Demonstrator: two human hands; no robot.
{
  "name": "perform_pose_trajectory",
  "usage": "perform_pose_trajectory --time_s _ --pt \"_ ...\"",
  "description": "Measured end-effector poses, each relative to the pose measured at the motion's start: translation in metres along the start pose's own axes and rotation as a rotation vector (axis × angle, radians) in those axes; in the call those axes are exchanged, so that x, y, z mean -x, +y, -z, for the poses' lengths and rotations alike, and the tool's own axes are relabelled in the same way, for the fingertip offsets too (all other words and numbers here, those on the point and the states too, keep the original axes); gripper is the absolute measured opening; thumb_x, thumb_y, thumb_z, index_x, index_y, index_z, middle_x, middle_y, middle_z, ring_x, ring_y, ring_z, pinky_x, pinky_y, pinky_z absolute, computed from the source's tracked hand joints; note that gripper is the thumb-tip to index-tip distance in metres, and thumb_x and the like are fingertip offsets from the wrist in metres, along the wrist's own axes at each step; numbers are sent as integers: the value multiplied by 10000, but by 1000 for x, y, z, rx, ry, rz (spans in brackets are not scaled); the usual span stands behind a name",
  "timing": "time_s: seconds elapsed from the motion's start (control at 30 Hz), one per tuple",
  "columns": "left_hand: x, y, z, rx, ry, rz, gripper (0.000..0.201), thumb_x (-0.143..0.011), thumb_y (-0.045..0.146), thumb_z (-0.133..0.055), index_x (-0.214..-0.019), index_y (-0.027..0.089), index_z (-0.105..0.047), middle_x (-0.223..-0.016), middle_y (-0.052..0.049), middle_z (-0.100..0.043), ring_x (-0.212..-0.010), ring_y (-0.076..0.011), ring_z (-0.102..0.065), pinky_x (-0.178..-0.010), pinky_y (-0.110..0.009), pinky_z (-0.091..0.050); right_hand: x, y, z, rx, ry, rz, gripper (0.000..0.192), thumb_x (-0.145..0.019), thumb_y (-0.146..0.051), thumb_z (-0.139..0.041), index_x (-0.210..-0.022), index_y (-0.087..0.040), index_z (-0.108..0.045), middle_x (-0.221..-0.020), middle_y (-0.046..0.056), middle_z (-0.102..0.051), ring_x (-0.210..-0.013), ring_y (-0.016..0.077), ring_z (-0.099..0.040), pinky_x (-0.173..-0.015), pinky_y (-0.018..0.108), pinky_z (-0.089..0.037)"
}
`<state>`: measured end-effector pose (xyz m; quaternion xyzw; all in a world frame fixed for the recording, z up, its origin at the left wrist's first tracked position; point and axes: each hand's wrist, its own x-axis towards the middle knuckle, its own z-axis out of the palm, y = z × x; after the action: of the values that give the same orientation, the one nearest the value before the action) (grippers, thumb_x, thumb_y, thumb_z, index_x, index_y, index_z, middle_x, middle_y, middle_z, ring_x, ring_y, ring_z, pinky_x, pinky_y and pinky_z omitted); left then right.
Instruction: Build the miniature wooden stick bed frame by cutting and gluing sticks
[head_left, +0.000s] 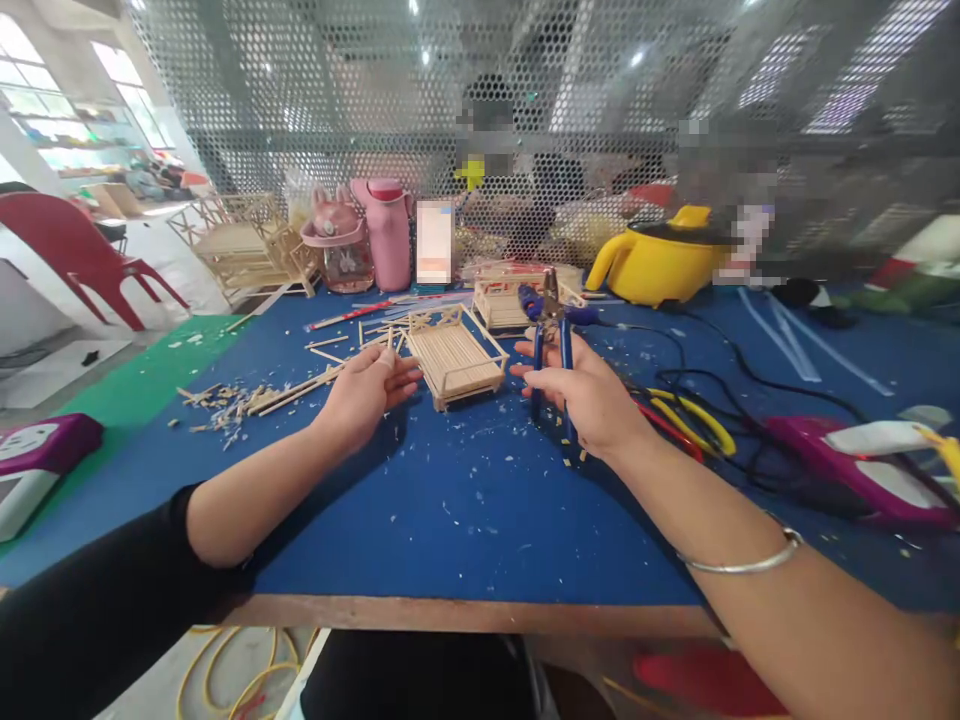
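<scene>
A small bed-like frame of wooden sticks (455,353) sits on the blue table top (465,510), between my two hands. My left hand (366,388) rests just left of it, fingers curled, fingertips close to the frame's near corner; I cannot tell whether it pinches a thin stick. My right hand (589,392) is closed around the blue handles of a pair of pliers (553,330), jaws pointing up and away, right of the frame.
Loose sticks and wood chips (255,400) lie to the left. Behind stand more stick models (247,245), pink bottles (390,232), a yellow kettle (660,262). Black cables, yellow-handled cutters (694,415) and a purple glue gun (862,465) lie right. A mesh screen closes the back.
</scene>
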<state>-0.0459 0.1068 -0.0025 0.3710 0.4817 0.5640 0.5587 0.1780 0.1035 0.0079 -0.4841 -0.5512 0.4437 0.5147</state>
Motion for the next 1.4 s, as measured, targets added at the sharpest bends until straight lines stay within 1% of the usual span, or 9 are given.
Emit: perform_pose_trajectory --time_s 0.1,0.3,0.43,0.5,0.63,0.7,0.8,0.93,1.4 --pt "-2 -1 -3 10 7 -15 144 -923 192 -413 -798 174 -480 -985 -100 -685 -806 -140 -677 -766 -288 -534 5 -5 -10 -91 -61 -112 416 -596 -170 -629 -1000 -209 -538 -1138 63 -592 -879 196 -599 -656 318 -455" --pt "-12 -1 -2 -2 53 -49 128 -901 183 -445 -799 166 -519 -979 -80 -665 -843 -128 -644 -769 -272 -517 5 -5 -17 -213 -89 -153 419 -568 -148 -627 -970 -213 -528 -1128 66 -586 -1004 225 -583 -666 303 -478" --pt "-1 5 6 -203 169 -349 130 -884 224 -485 -795 176 -568 -890 -31 -628 -759 -95 -565 -618 -196 -457 1 -4 -7 -106 -46 -52 315 -603 -163 -587 -907 -212 -521 -990 34 -594 -917 201 -607 -735 338 -492" --pt "16 8 6 -247 103 -466 131 -895 253 -478 -809 185 -549 -753 1 -611 -625 -74 -510 -560 -185 -415 4 -8 3 43 -52 60 285 -639 -187 -580 -917 -220 -529 -941 18 -599 -883 193 -609 -793 369 -492" --pt "55 6 -6 -239 -334 -81 164 -928 304 -426 -844 178 -488 -654 8 -642 -489 -63 -494 -481 -186 -382 26 -27 19 490 -231 168 519 -668 -180 -581 -1180 -245 -526 -1067 37 -634 -964 218 -608 -915 415 -465" --pt "65 2 -12 -266 -438 27 188 -932 332 -434 -841 172 -468 -705 -8 -677 -467 -52 -493 -447 -172 -357 40 -37 20 725 -328 138 639 -662 -146 -571 -1286 -255 -490 -1183 50 -624 -1059 247 -593 -965 430 -441" --pt "66 -3 -16 -301 -462 111 193 -940 327 -430 -848 161 -464 -752 -21 -692 -450 -37 -491 -429 -161 -358 56 -44 15 946 -448 52 667 -648 -107 -539 -1298 -255 -511 -1271 53 -600 -1138 272 -567 -963 425 -456" --pt "61 -8 -12 -241 -448 179 165 -942 298 -433 -881 154 -486 -760 -12 -674 -487 -40 -527 -475 -165 -422 61 -44 8 1023 -528 19 686 -635 -84 -505 -1301 -243 -511 -1278 50 -600 -1147 254 -567 -972 406 -460" --pt "59 -16 -9 -159 -512 152 177 -908 329 -493 -854 163 -521 -738 -6 -651 -514 -51 -531 -543 -194 -461 55 -41 -1 876 -549 91 686 -660 -54 -512 -1302 -294 -524 -1191 10 -658 -1116 238 -597 -931 388 -492"
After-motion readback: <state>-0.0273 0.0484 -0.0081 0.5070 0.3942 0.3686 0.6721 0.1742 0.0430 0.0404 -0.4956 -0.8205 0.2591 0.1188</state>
